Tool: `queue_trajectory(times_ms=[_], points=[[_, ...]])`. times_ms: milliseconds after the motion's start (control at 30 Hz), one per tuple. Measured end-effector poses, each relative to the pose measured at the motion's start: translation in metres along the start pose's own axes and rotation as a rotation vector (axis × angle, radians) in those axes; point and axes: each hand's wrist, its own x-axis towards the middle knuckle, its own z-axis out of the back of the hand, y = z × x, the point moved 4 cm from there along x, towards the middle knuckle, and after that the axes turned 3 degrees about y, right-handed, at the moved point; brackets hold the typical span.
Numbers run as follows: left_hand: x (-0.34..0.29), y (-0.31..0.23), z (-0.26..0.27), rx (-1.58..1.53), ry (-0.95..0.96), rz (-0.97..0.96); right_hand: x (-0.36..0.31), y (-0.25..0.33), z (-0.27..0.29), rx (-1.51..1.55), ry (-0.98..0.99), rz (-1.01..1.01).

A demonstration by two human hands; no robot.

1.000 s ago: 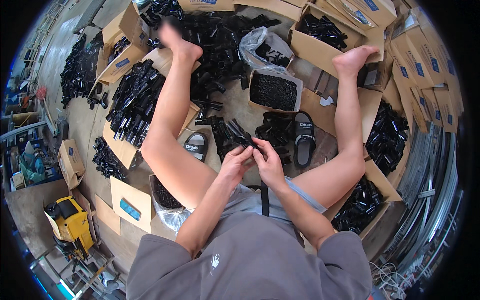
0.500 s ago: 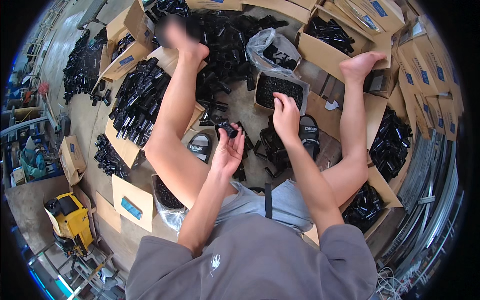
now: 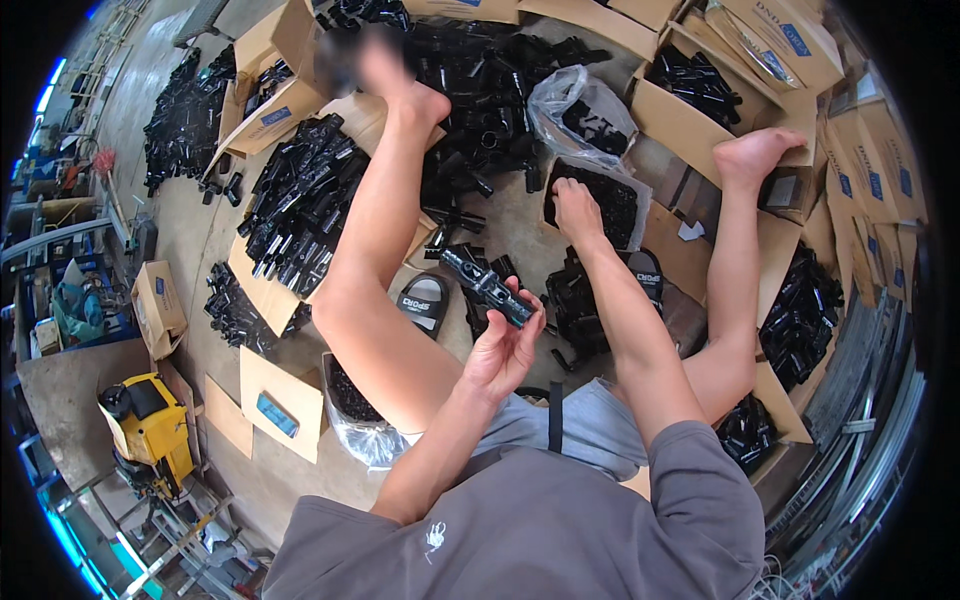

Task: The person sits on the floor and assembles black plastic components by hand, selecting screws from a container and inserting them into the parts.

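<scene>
My left hand point(image 3: 508, 345) is closed around the lower end of a long black tubular fitting point(image 3: 482, 283). The fitting tilts, its far end pointing up and left. Farther out, my right hand point(image 3: 577, 212) is over the near left side of an open box point(image 3: 645, 198) of small black pieces point(image 3: 612, 203). Its fingers curl down among those pieces; their tips, and anything pinched in them, are hidden. Beyond that box, a clear plastic bag point(image 3: 552, 108) holds more black parts. Black fittings point(image 3: 585, 315) lie heaped on the floor between my legs.
My bare legs stretch out on both sides. Piles of black tubes point(image 3: 305, 205) flank them, with cardboard boxes point(image 3: 690, 110) around. A pair of slides point(image 3: 422, 300) lies nearby. At left are a phone point(image 3: 277, 415) on cardboard and a yellow machine point(image 3: 157, 430); metal lengths point(image 3: 850, 440) lie right.
My right hand has gone down into the box of small pieces. My left hand has moved right and nearer, and the black fitting in it now shows at full length. The view has shifted slightly.
</scene>
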Motion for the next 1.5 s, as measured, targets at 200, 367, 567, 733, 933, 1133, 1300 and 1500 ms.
queue_trajectory(times_ms=[200, 367, 567, 733, 933, 1133, 1300, 1500], points=[[-0.003, -0.019, 0.02, 0.337, -0.027, 0.016, -0.078, 0.06, 0.091, 0.851, -0.207, -0.192], [-0.004, -0.013, 0.021, 0.575, -0.087, 0.051, -0.164, 0.118, 0.17, 1.025, -0.093, -0.072], [-0.005, -0.003, 0.022, 0.99, -0.184, 0.12, -0.192, 0.118, 0.181, 0.859, -0.197, -0.029], [-0.01, 0.016, -0.006, 1.165, -0.257, 0.045, -0.202, 0.113, 0.2, 0.701, -0.204, -0.007], [-0.017, 0.03, -0.043, 1.666, -0.243, -0.048, -0.22, 0.097, 0.179, 1.065, -0.002, -0.168], [-0.022, 0.038, -0.055, 1.797, -0.207, -0.055, -0.235, 0.096, 0.172, 1.221, 0.01, -0.237], [-0.02, 0.044, -0.055, 1.714, -0.174, -0.04, -0.245, 0.103, 0.171, 1.283, -0.153, -0.256], [-0.021, 0.048, -0.059, 1.736, -0.19, -0.05, -0.241, 0.093, 0.16, 1.335, -0.051, -0.283]])
